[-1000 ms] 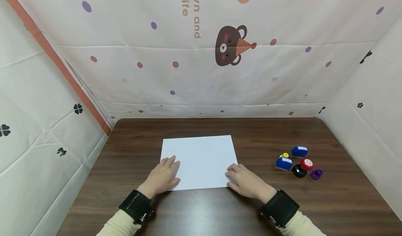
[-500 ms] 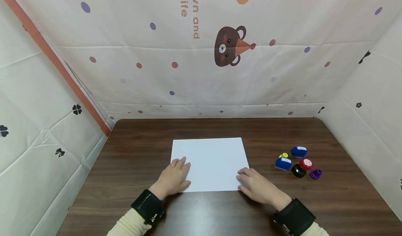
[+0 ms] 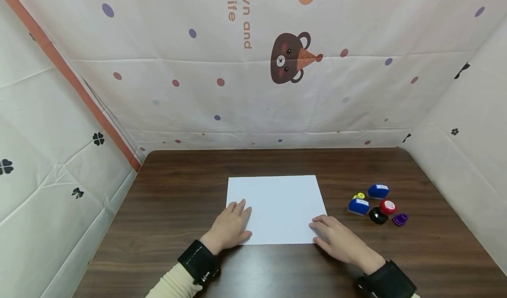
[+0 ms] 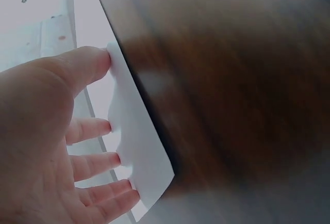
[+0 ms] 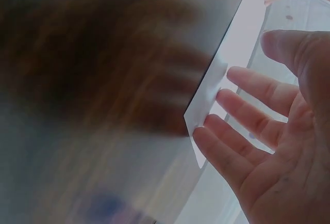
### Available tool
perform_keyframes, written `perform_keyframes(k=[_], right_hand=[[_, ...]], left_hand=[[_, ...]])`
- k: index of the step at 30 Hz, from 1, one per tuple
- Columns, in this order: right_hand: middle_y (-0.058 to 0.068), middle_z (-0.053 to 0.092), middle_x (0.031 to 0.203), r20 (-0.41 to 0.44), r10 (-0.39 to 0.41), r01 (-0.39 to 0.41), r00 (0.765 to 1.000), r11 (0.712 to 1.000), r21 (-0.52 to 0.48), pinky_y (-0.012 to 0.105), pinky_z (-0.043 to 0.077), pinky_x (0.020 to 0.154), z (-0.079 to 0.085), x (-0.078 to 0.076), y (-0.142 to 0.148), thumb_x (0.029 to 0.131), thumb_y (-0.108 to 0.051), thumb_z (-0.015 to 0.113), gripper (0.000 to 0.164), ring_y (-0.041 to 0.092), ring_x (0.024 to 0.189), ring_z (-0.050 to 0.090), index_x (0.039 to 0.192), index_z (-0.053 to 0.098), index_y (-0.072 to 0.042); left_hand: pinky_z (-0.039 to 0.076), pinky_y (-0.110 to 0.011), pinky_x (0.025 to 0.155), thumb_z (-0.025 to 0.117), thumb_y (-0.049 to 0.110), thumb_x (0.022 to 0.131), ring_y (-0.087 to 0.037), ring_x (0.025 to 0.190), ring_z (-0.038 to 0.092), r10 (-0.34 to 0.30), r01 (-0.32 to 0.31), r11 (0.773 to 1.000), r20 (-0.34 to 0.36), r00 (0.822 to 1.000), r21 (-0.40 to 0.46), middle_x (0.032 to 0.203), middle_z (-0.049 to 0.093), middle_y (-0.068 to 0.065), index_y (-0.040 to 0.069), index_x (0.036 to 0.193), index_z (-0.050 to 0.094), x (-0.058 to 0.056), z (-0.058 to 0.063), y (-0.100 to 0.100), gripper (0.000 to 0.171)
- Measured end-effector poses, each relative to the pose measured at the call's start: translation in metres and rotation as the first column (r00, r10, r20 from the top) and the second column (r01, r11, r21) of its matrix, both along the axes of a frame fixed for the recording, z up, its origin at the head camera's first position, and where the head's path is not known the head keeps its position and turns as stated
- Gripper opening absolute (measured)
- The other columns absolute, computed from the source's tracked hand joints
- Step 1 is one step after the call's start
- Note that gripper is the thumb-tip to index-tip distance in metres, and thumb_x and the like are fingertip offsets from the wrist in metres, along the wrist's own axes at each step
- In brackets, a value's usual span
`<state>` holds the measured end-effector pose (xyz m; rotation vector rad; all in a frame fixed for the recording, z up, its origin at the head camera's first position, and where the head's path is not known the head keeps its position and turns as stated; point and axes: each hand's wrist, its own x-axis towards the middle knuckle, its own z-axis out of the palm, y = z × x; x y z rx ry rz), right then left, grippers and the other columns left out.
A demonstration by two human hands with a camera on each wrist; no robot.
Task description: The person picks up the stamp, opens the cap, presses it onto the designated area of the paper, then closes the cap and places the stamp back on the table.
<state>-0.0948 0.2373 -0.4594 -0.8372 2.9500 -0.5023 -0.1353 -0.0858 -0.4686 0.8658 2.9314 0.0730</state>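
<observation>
A blank white sheet of paper (image 3: pixel 279 205) lies flat on the brown wooden table. My left hand (image 3: pixel 229 228) rests at its near left corner with the fingers spread. In the left wrist view, the left thumb and fingertips (image 4: pixel 119 159) touch the paper's surface. At the near right corner is my right hand (image 3: pixel 343 241), its fingers extended over the paper's edge. The right wrist view shows those fingertips (image 5: pixel 233 73) touching the sheet, while the right thumb (image 5: pixel 278 46) is lifted off it. Black bands circle both wrists.
To the right of the sheet are two small blue blocks (image 3: pixel 358 207) with white labels, a yellow ring-like piece (image 3: pixel 359 196), a red round piece (image 3: pixel 387 207) by a black round one (image 3: pixel 378 216), and a purple knob-shaped piece (image 3: pixel 400 219). Printed white cloth (image 3: pixel 253 100) hangs behind the table (image 3: pixel 178 174).
Both hands and the sheet of paper have slid together to the right and slightly toward the person. The small coloured pieces lie where they were.
</observation>
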Motion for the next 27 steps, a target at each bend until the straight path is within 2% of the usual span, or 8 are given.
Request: perform_keyframes(k=[10,16,23,27], right_hand=[[0.009,0.058,0.114,-0.045,-0.028,0.028,0.999,1.000,0.000,0.043,0.050,0.087,-0.001,0.006,0.012,0.082,-0.025,0.068,0.034,0.024,0.105,0.055,0.111,0.064,-0.008],[0.009,0.058,0.114,-0.054,-0.032,0.032,0.998,0.999,0.003,0.043,0.050,0.086,-0.001,0.006,0.011,0.082,-0.026,0.068,0.034,0.024,0.104,0.056,0.111,0.065,-0.008],[0.008,0.058,0.114,-0.044,-0.044,0.045,0.998,0.999,0.012,0.042,0.051,0.085,-0.001,0.006,0.010,0.083,-0.026,0.067,0.035,0.024,0.105,0.056,0.114,0.063,-0.011],[0.008,0.058,0.114,-0.080,-0.038,0.040,0.996,0.999,0.024,0.041,0.052,0.085,0.001,0.009,0.010,0.083,-0.027,0.067,0.035,0.023,0.105,0.057,0.115,0.062,-0.013]], left_hand=[[0.038,-0.043,0.103,0.059,0.048,0.084,-0.035,0.126,0.040,0.006,-0.006,1.000,-0.010,1.000,-0.002,0.143,0.037,-0.018,0.008,0.135,0.045,0.001,0.002,0.016,0.066],[0.038,-0.044,0.103,0.060,0.047,0.083,-0.035,0.127,0.039,0.024,-0.024,1.000,-0.003,1.000,0.012,0.143,0.037,-0.017,0.009,0.135,0.045,0.002,0.001,0.016,0.066],[0.038,-0.043,0.103,0.061,0.048,0.083,-0.033,0.125,0.042,0.006,-0.006,1.000,-0.027,1.000,0.017,0.141,0.040,-0.017,0.009,0.133,0.048,0.003,0.000,0.016,0.065],[0.039,-0.045,0.102,0.063,0.049,0.081,-0.033,0.126,0.042,-0.006,0.008,0.999,-0.049,0.999,0.034,0.141,0.040,-0.017,0.009,0.132,0.049,0.004,0.000,0.017,0.066]])
